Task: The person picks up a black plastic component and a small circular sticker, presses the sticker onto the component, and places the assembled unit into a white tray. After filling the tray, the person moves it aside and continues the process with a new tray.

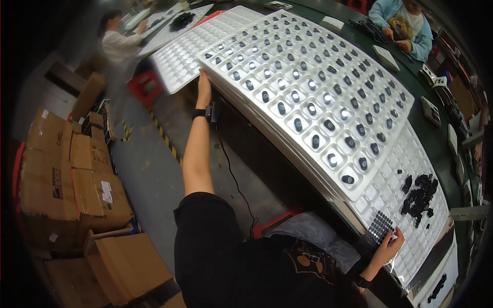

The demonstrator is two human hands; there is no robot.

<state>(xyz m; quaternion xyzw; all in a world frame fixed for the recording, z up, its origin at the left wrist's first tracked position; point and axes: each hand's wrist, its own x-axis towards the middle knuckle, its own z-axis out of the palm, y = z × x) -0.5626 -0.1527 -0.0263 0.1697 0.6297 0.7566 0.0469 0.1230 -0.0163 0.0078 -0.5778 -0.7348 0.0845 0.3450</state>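
My left hand [204, 87] is at the far left corner of a white plastic tray [267, 114], gripping its edge, with some fingers hidden. The tray tops a thick stack, and its rows of cups hold small black oval parts [298, 124]. My right hand [389, 249] is low at the right, thumb and fingertips closed on the edge of a sheet of small round black dots [381, 223]. That sheet lies over another white tray [405, 154], partly under the stack. A loose pile of small black pieces [420, 197] rests on this tray, beyond my right hand.
Brown cardboard boxes [56, 169] are piled at the left, with an open carton [128, 262] nearer. Another white tray [177, 56] adjoins the stack. Two co-workers sit at the green table [359, 43]. A black cable [233, 177] hangs from my left wrist. A red stool [145, 88] stands behind.
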